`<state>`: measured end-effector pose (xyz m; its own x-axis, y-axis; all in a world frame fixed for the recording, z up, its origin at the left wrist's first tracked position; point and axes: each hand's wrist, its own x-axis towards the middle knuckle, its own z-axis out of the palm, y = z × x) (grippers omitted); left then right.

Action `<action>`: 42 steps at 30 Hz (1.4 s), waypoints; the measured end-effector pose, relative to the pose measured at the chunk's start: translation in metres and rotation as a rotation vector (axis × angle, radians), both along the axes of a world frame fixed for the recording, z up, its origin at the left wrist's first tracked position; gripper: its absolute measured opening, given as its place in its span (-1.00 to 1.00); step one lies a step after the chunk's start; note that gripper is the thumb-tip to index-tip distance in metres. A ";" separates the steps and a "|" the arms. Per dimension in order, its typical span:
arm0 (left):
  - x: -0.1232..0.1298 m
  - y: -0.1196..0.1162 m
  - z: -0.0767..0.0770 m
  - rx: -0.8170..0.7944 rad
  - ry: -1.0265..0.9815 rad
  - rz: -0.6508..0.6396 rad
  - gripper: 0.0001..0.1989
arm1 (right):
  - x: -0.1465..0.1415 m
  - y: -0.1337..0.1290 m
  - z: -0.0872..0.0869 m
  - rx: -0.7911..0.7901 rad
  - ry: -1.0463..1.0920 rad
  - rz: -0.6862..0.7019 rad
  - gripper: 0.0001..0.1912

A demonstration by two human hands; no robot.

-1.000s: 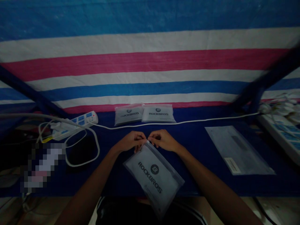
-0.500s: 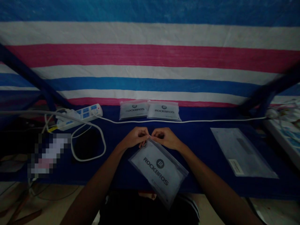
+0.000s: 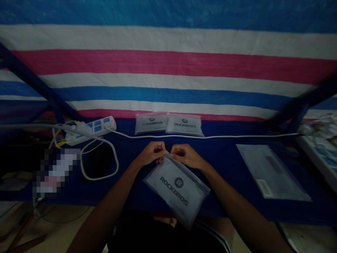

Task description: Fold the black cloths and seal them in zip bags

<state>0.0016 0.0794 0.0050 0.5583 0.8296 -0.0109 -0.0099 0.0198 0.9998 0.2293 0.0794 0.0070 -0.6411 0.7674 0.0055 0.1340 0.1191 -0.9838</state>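
A frosted zip bag (image 3: 181, 193) printed ROCKBROS hangs tilted in front of me, its top edge sloping down to the right. My left hand (image 3: 153, 152) pinches the upper corner of that bag between thumb and fingers. Close beside it, my right hand (image 3: 186, 154) is closed on the same top edge, just right of the corner. Two similar printed bags, a left one (image 3: 151, 123) and a right one (image 3: 184, 125), lie side by side at the back of the blue table (image 3: 221, 154).
Another frosted bag with a white label (image 3: 271, 172) lies at the right. A white cable (image 3: 231, 136) crosses the table behind my hands. On the left are a power strip (image 3: 97, 128), a looped cable (image 3: 117, 165) and a blurred-out item (image 3: 58, 172). Striped sheeting (image 3: 168, 63) hangs behind.
My right hand has shifted slightly right along the bag's top edge, leaving a small gap between the hands. The bag's lower end has risen a little.
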 end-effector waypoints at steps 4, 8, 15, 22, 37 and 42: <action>-0.003 0.003 -0.002 0.018 -0.019 0.043 -0.56 | 0.004 0.002 0.001 -0.048 0.012 0.033 -0.50; -0.007 0.007 -0.004 0.018 -0.053 0.098 -0.58 | 0.012 0.005 0.004 -0.107 -0.009 0.083 -0.53; -0.018 0.017 -0.006 0.050 -0.093 0.267 -0.59 | 0.025 0.011 0.013 -0.106 -0.005 0.099 -0.56; -0.026 0.027 -0.011 0.060 -0.137 0.468 -0.64 | 0.040 0.018 0.016 -0.125 -0.026 0.127 -0.52; -0.032 0.029 -0.003 0.092 -0.126 0.647 -0.66 | 0.069 0.017 0.029 -0.268 -0.026 0.155 -0.58; -0.032 0.029 -0.004 0.110 -0.109 0.645 -0.62 | 0.077 0.018 0.032 -0.305 -0.040 0.173 -0.62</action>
<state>-0.0308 0.1088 0.0008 -0.0575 0.9909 0.1216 -0.0866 -0.1263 0.9882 0.3059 0.0973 0.0390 -0.7567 0.6101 -0.2347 0.1765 -0.1551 -0.9720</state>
